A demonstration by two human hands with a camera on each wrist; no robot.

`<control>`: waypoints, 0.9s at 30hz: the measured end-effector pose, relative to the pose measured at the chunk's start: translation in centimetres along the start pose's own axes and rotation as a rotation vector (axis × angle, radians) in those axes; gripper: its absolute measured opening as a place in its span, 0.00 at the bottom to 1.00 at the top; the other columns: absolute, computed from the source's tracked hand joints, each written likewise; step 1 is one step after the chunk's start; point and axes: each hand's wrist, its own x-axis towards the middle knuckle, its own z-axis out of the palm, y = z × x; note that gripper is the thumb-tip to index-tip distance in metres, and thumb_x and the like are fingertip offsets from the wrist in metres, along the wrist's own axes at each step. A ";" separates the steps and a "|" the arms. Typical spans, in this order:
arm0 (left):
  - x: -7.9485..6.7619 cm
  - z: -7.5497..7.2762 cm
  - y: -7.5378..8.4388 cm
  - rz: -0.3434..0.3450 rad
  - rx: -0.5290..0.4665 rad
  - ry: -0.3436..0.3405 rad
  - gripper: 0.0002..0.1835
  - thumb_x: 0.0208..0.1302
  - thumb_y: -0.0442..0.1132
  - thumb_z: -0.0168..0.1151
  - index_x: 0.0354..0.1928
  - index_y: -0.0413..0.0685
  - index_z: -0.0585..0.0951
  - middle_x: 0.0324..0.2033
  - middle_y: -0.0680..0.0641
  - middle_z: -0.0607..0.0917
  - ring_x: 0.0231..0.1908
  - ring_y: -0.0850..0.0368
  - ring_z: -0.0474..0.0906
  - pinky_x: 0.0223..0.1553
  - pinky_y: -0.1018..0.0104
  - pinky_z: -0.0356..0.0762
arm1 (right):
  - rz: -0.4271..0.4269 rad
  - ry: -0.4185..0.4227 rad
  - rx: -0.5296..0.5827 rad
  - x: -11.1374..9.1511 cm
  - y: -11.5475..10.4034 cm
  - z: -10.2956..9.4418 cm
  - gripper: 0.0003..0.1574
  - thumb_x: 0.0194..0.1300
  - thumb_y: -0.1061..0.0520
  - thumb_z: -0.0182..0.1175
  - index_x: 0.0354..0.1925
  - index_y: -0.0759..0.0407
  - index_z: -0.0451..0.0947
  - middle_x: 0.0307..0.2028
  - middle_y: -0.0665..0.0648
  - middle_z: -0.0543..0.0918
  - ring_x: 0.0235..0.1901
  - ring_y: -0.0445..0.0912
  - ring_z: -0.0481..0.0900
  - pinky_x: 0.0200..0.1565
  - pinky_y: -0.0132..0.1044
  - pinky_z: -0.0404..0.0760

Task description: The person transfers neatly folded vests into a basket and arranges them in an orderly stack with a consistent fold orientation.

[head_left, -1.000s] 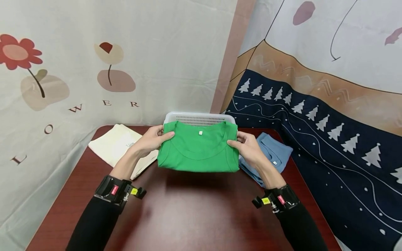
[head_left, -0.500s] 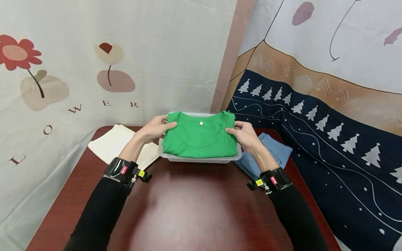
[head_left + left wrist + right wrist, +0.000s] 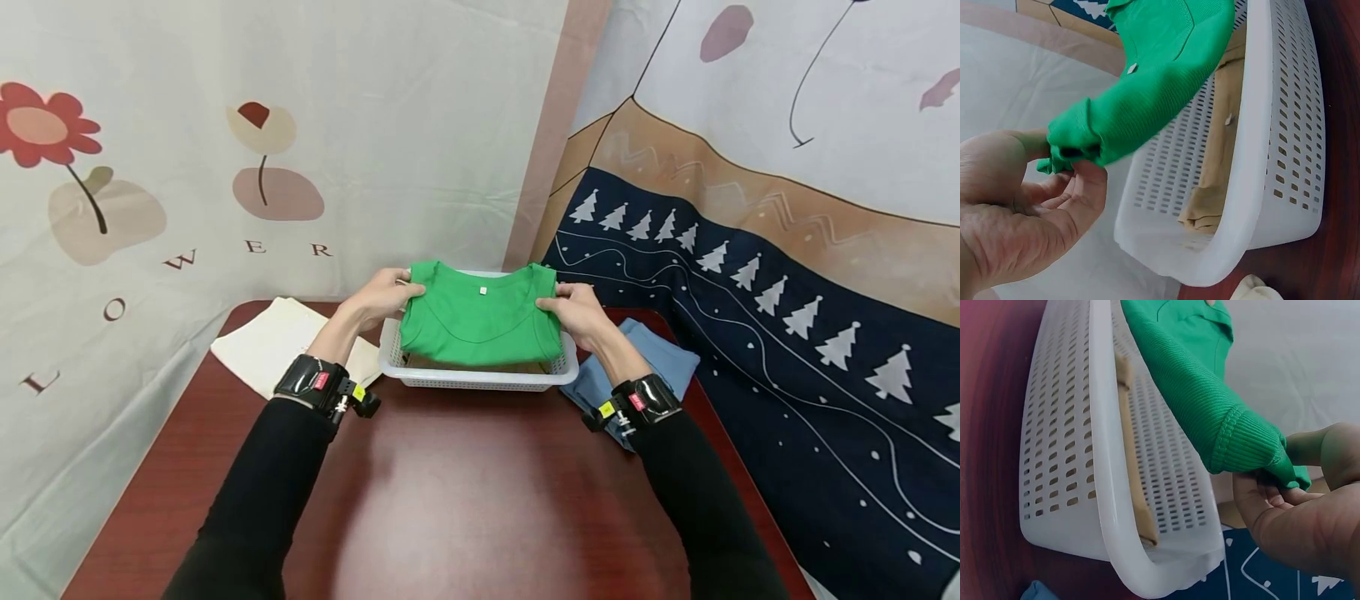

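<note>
A folded green shirt with a small white neck label hangs over a white perforated plastic basket. My left hand pinches its left upper corner between thumb and fingers, and my right hand pinches the right one. Both wrist views show the shirt above the basket's rim, its lower fold drooping toward the opening. Inside the basket lies a folded tan garment with a small tag, seen also in the right wrist view as a tan strip. The shirt hides most of the basket's inside in the head view.
A folded cream garment lies on the dark red table left of the basket. To the right is a folded blue garment, partly behind my right forearm. Printed curtains stand close behind the table.
Both hands have carried the green shirt forward, away from me, from in front of the basket to over it. The basket's front rim and some tan cloth inside now show.
</note>
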 end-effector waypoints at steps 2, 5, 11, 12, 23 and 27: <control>0.3 0.2 -0.1 -0.007 0.005 0.008 0.22 0.88 0.40 0.51 0.71 0.30 0.74 0.54 0.43 0.84 0.42 0.62 0.85 0.50 0.66 0.89 | 0.013 0.005 0.004 0.5 0.1 0.0 0.31 0.87 0.60 0.58 0.80 0.68 0.70 0.75 0.67 0.77 0.69 0.53 0.83 0.55 0.33 0.92; 0.7 0.5 -0.4 -0.021 0.003 0.027 0.21 0.88 0.39 0.50 0.69 0.31 0.75 0.53 0.44 0.81 0.42 0.62 0.82 0.48 0.67 0.88 | 0.029 0.023 0.000 1.1 0.3 0.1 0.14 0.86 0.61 0.59 0.63 0.65 0.79 0.66 0.63 0.80 0.62 0.49 0.85 0.52 0.32 0.91; 1.3 1.0 -0.5 -0.040 0.010 0.065 0.17 0.89 0.38 0.49 0.64 0.31 0.76 0.49 0.44 0.80 0.38 0.63 0.81 0.42 0.71 0.87 | 0.054 0.040 -0.026 2.1 0.5 0.1 0.04 0.85 0.62 0.59 0.52 0.63 0.79 0.64 0.61 0.77 0.62 0.49 0.83 0.54 0.33 0.90; 1.4 1.0 -0.5 -0.045 0.014 0.068 0.17 0.89 0.38 0.49 0.65 0.30 0.75 0.49 0.44 0.80 0.38 0.63 0.81 0.41 0.71 0.87 | 0.060 0.035 -0.032 2.3 0.6 0.2 0.11 0.85 0.62 0.59 0.59 0.65 0.80 0.68 0.62 0.77 0.65 0.50 0.83 0.56 0.34 0.90; 2.2 1.5 -1.2 -0.055 0.202 0.129 0.24 0.89 0.40 0.54 0.73 0.27 0.73 0.64 0.31 0.82 0.50 0.53 0.83 0.45 0.68 0.89 | 0.060 0.072 -0.174 3.4 1.0 0.3 0.26 0.82 0.63 0.64 0.28 0.54 0.62 0.31 0.50 0.62 0.30 0.42 0.70 0.35 0.31 0.75; 2.1 1.9 -1.4 -0.023 0.377 0.186 0.24 0.88 0.41 0.58 0.70 0.26 0.76 0.66 0.27 0.83 0.48 0.49 0.84 0.42 0.68 0.85 | 0.031 0.108 -0.273 3.8 1.5 0.4 0.33 0.79 0.62 0.67 0.23 0.51 0.58 0.32 0.51 0.61 0.24 0.41 0.62 0.29 0.32 0.69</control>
